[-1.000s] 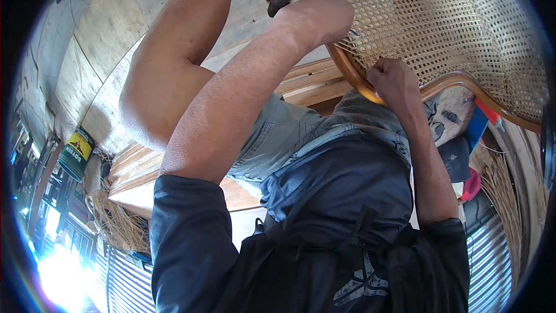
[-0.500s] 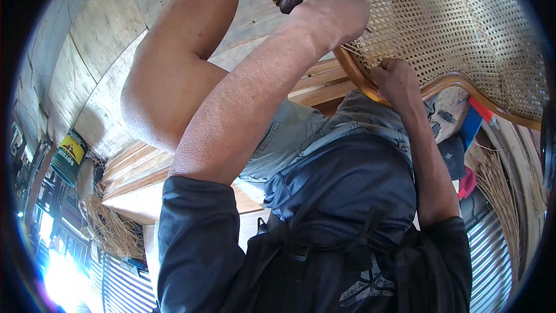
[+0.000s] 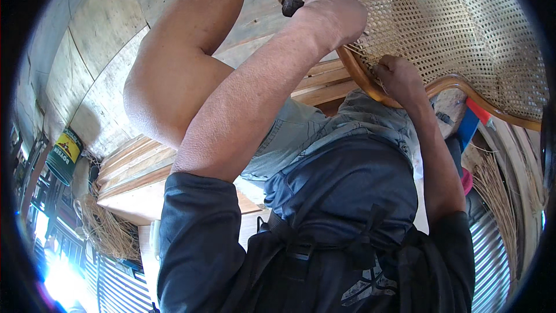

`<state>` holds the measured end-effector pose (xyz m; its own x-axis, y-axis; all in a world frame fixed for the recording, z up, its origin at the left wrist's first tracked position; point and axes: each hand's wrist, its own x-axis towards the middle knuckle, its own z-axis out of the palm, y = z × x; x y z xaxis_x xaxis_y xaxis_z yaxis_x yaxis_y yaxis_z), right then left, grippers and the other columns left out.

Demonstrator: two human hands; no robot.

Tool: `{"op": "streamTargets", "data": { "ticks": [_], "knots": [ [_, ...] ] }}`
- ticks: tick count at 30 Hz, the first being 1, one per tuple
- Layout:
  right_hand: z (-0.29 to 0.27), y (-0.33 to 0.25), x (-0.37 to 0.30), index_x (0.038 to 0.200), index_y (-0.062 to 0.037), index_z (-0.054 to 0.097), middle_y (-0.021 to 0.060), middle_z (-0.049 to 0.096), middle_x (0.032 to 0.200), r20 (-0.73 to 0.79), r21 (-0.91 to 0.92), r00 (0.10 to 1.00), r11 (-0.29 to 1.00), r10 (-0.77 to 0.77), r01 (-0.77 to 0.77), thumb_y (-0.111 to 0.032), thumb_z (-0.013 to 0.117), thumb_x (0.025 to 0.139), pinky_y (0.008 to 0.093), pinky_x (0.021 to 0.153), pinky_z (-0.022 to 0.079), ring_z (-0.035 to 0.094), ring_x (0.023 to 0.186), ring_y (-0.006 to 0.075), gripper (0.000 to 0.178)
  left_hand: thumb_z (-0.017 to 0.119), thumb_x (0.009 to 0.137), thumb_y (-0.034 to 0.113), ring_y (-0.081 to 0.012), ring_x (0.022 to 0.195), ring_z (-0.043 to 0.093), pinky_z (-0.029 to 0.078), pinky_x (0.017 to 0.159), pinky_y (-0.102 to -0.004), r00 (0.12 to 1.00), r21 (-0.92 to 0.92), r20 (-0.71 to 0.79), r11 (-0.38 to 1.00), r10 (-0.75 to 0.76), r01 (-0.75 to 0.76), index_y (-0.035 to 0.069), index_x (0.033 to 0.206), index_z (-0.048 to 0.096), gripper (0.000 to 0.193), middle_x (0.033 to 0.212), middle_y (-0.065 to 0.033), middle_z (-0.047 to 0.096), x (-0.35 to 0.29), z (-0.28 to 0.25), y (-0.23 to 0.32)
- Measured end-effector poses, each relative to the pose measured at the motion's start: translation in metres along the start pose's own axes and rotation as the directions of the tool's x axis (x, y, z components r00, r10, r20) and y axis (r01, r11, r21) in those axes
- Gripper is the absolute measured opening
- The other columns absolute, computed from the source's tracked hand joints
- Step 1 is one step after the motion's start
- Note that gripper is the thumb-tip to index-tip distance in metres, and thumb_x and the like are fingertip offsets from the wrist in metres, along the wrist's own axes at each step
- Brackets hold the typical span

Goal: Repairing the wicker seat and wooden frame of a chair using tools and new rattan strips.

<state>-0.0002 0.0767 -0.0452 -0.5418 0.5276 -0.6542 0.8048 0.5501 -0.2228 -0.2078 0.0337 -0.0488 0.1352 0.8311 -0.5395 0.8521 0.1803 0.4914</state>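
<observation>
A woven cane panel (image 3: 428, 29), pale and open-meshed, is set in a curved, varnished brown wooden frame (image 3: 457, 81) at the upper right. My left hand (image 3: 333, 16) is closed in a fist over the panel's left corner; what its fingers hold is hidden beneath it. Beside its knuckles shows a dark rounded knob (image 3: 291, 6), and I cannot tell whether it belongs to the frame. My right hand (image 3: 401, 80) is closed in a pinch at the panel's near edge, just inside the wooden rim. Thin loose cane strands (image 3: 358, 50) lie between the two hands, and one seems to run into the right fingers.
My bent left leg (image 3: 168, 75) rests on wooden boards (image 3: 92, 52). Stacked planks (image 3: 136, 162) lie by the knee. A green and yellow can (image 3: 63, 156) and a bundle of fibre strands (image 3: 107, 226) stand at the left. Long cane strips (image 3: 498, 197) hang at the right.
The right hand has shifted slightly and its wrist has turned outward, still closed. The left hand has dipped a little lower. Frame and panel have barely moved.
</observation>
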Motion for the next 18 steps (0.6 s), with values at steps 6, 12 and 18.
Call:
{"op": "streamTargets", "data": {
  "ticks": [6, 12, 18],
  "knots": [
    [0.002, 0.011, 0.014, 0.081, 0.0011, 0.06, 0.0236, 0.059, 0.072, -0.003, 0.01, 0.991, 0.991, -0.137, 0.137, -0.023, 0.058, 0.087, 0.0462, 0.064, 0.046, 0.06, 0.07, 0.0404, 0.025, 0.054, 0.083, 0.01, -0.028, 0.098, 0.067, 0.053, 0.081, -0.0416, 0.997, 0.042, 0.076, 0.999, 0.017, -0.02, 0.003, 0.099, 0.071, 0.025, 0.102, -0.0151, 0.069, 0.004, 0.009, 0.003],
    [-0.001, 0.008, 0.024, 0.083, -0.0001, 0.062, 0.0237, 0.061, 0.077, -0.026, -0.014, 0.976, 0.976, -0.218, 0.218, -0.023, 0.059, 0.085, 0.0476, 0.068, 0.047, 0.061, 0.076, 0.0405, 0.023, 0.055, 0.079, 0.017, -0.0359, 0.088, 0.066, 0.052, 0.075, -0.0469, 0.994, -0.104, -0.106, 0.994, 0.008, -0.019, 0.002, 0.091, 0.067, 0.023, 0.09, -0.0198, 0.067, 0.011, 0.037, 0.0],
    [-0.002, 0.004, 0.016, 0.082, -0.0001, 0.064, 0.0229, 0.065, 0.087, 0.027, -0.032, 0.999, 0.999, -0.032, 0.033, -0.021, 0.057, 0.082, 0.0481, 0.076, 0.05, 0.064, 0.085, 0.0407, 0.022, 0.056, 0.082, 0.023, -0.037, 0.089, 0.064, 0.051, 0.077, -0.0472, 0.979, -0.332, -0.03, 0.925, -0.204, 0.183, 0.005, 0.096, 0.064, 0.024, 0.091, -0.0192, 0.066, -0.006, 0.071, 0.02]
  ]
}}
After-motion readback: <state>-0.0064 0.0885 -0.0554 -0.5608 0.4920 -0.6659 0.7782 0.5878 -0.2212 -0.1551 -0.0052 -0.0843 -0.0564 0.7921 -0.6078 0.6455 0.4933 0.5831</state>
